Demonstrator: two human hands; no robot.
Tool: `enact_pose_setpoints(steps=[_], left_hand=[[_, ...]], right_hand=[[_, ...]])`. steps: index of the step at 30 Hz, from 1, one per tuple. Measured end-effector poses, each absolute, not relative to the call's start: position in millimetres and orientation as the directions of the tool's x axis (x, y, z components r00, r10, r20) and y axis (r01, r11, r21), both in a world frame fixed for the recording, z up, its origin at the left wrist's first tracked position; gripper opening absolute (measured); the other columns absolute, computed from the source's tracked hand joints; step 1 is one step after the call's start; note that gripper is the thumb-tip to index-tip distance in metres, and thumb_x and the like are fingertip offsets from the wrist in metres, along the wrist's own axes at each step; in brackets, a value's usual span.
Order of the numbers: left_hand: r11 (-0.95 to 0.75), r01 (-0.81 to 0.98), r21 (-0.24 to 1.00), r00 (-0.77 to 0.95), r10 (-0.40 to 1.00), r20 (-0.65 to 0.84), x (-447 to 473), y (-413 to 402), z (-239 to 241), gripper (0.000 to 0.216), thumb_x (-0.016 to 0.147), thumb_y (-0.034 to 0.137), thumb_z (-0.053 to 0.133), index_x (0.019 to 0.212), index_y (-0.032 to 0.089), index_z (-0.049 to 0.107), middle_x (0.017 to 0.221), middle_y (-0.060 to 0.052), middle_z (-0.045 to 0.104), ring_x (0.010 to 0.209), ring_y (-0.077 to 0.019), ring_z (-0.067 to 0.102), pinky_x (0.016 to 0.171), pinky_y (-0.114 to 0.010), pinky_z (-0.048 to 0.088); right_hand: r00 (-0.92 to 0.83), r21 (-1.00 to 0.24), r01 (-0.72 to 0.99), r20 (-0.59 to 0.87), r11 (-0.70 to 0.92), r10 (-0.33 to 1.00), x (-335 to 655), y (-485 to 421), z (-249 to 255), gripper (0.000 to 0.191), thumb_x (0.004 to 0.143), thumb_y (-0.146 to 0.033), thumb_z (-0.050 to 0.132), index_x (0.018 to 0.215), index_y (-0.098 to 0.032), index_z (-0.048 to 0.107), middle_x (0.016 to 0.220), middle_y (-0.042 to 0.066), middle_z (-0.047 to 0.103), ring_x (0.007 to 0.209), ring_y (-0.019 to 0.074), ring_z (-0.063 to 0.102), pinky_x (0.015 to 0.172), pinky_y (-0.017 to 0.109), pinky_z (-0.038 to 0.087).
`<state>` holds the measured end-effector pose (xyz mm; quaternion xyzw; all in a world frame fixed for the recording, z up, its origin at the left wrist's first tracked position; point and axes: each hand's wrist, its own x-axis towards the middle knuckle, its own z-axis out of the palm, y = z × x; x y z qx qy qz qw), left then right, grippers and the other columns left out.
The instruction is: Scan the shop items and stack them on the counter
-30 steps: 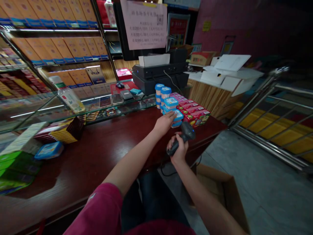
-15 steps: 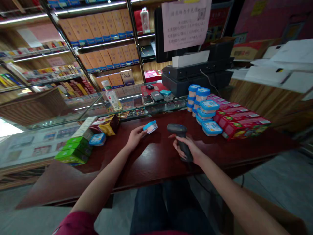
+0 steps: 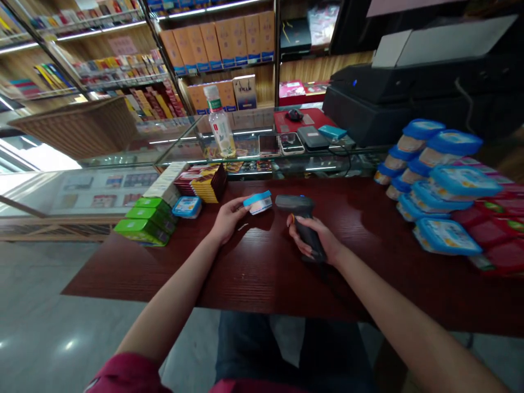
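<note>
Between the thumb and fingers of my left hand [image 3: 229, 218] is a small plastic tub [image 3: 258, 204] with a blue lid, tilted so its labelled side faces right. My right hand [image 3: 317, 237] is wrapped round the grip of a black barcode scanner [image 3: 295, 205], whose head points left at the tub, a short gap away. Both are held above the dark red-brown table [image 3: 254, 273]. A similar blue-lidded tub [image 3: 187, 207] lies on the table to the left, beside green boxes [image 3: 148, 218] and a stack of yellow and brown boxes [image 3: 207, 183].
Stacked blue-lidded tubs [image 3: 440, 185] and red packs [image 3: 499, 234] stand on the right. Behind the table, a glass counter [image 3: 245, 131] bears a bottle [image 3: 221, 128], phones [image 3: 291, 143] and a mouse [image 3: 295, 114]. A wicker basket [image 3: 77, 128] is at the far left.
The view has turned left and come closer to the table. The tub and the scanner head are nearer each other, and the tub's label faces the scanner more. Both hands keep their hold.
</note>
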<state>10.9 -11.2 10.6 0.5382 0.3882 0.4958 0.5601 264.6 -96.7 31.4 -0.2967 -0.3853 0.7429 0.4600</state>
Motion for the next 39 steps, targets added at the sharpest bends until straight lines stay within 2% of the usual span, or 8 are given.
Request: enact_pose_setpoints(steps=[8, 12, 14, 18, 22, 25, 33, 39], left_hand=[[-0.122, -0.065, 0.99, 0.232, 0.964, 0.134, 11.1, -13.9, 12.2, 0.052, 0.08, 0.04, 0.081, 0.124, 0.014, 0.073, 0.122, -0.012, 0.077, 0.113, -0.0278, 0.072, 0.106, -0.044, 0.053], [-0.258, 0.061, 0.964, 0.183, 0.952, 0.244, 11.0, -15.8, 12.4, 0.046, 0.083, 0.038, 0.078, 0.123, 0.015, 0.074, 0.132, -0.012, 0.072, 0.124, -0.031, 0.068, 0.112, -0.047, 0.05], [-0.38, 0.221, 0.898, 0.15, 0.923, 0.354, 8.5, -19.2, 13.7, 0.04, 0.087, 0.035, 0.074, 0.122, 0.017, 0.074, 0.133, -0.01, 0.072, 0.128, -0.0299, 0.066, 0.116, -0.047, 0.047], [-0.563, 0.553, 0.614, 0.197, 0.805, 0.56, -1.0, -31.6, 22.0, 0.033, 0.094, 0.024, 0.065, 0.127, 0.021, 0.072, 0.135, -0.006, 0.071, 0.132, -0.0234, 0.063, 0.123, -0.041, 0.041], [-0.452, 0.798, 0.397, 0.202, 0.823, 0.531, -14.0, -49.5, 32.5, 0.032, 0.097, 0.027, 0.063, 0.128, 0.025, 0.071, 0.137, -0.006, 0.07, 0.129, -0.0232, 0.066, 0.114, -0.037, 0.051], [-0.405, 0.861, 0.309, 0.217, 0.84, 0.497, -28.3, -66.1, 34.9, 0.03, 0.098, 0.029, 0.063, 0.127, 0.026, 0.072, 0.135, -0.006, 0.071, 0.128, -0.024, 0.067, 0.115, -0.036, 0.05], [-0.415, 0.891, 0.186, 0.153, 0.659, 0.737, -83.5, -79.7, 40.4, 0.033, 0.102, 0.023, 0.055, 0.132, 0.021, 0.068, 0.139, -0.008, 0.069, 0.135, -0.0213, 0.061, 0.12, -0.037, 0.046], [-0.312, 0.918, 0.245, 0.022, 0.657, 0.753, -112.3, -52.5, 45.1, 0.027, 0.101, 0.022, 0.058, 0.126, 0.022, 0.07, 0.132, -0.007, 0.073, 0.134, -0.0208, 0.063, 0.118, -0.039, 0.048]], right_hand=[[-0.404, -0.852, -0.438, -0.099, -0.287, 0.909, 265.2, -97.9, 32.7, 0.026, 0.086, -0.043, 0.068, 0.089, -0.018, 0.061, 0.06, -0.003, 0.061, 0.029, 0.0066, 0.041, 0.027, 0.017, 0.035], [-0.404, -0.861, -0.417, -0.111, -0.291, 0.908, 265.9, -99.4, 33.8, 0.029, 0.086, -0.045, 0.068, 0.096, -0.018, 0.063, 0.061, -0.004, 0.06, 0.03, 0.007, 0.04, 0.027, 0.019, 0.036], [-0.387, -0.864, -0.414, -0.116, -0.285, 0.915, 266.4, -101.4, 35.1, 0.029, 0.086, -0.045, 0.069, 0.098, -0.018, 0.064, 0.062, -0.003, 0.06, 0.031, 0.0068, 0.04, 0.028, 0.019, 0.035], [-0.357, -0.872, -0.414, -0.109, -0.261, 0.928, 267.4, -104.9, 36.9, 0.029, 0.085, -0.044, 0.07, 0.099, -0.018, 0.067, 0.063, -0.003, 0.059, 0.032, 0.0064, 0.041, 0.031, 0.019, 0.034], [-0.362, -0.879, -0.396, -0.115, -0.265, 0.925, 268.3, -106.3, 38.0, 0.027, 0.086, -0.043, 0.07, 0.099, -0.019, 0.07, 0.063, -0.002, 0.057, 0.034, 0.0068, 0.04, 0.032, 0.02, 0.035], [-0.356, -0.877, -0.398, -0.123, -0.269, 0.926, 268.0, -107.0, 38.9, 0.024, 0.088, -0.041, 0.068, 0.098, -0.019, 0.071, 0.063, -0.002, 0.056, 0.034, 0.0067, 0.04, 0.032, 0.02, 0.035], [-0.36, -0.893, -0.355, -0.142, -0.276, 0.922, 267.4, -105.8, 39.6, 0.032, 0.081, -0.047, 0.076, 0.098, -0.02, 0.073, 0.062, -0.002, 0.056, 0.033, 0.0072, 0.042, 0.031, 0.02, 0.036], [-0.346, -0.897, -0.329, -0.175, -0.294, 0.922, 265.8, -106.7, 42.4, 0.041, 0.072, -0.053, 0.083, 0.097, -0.021, 0.073, 0.06, -0.003, 0.056, 0.033, 0.0068, 0.042, 0.03, 0.018, 0.037]])
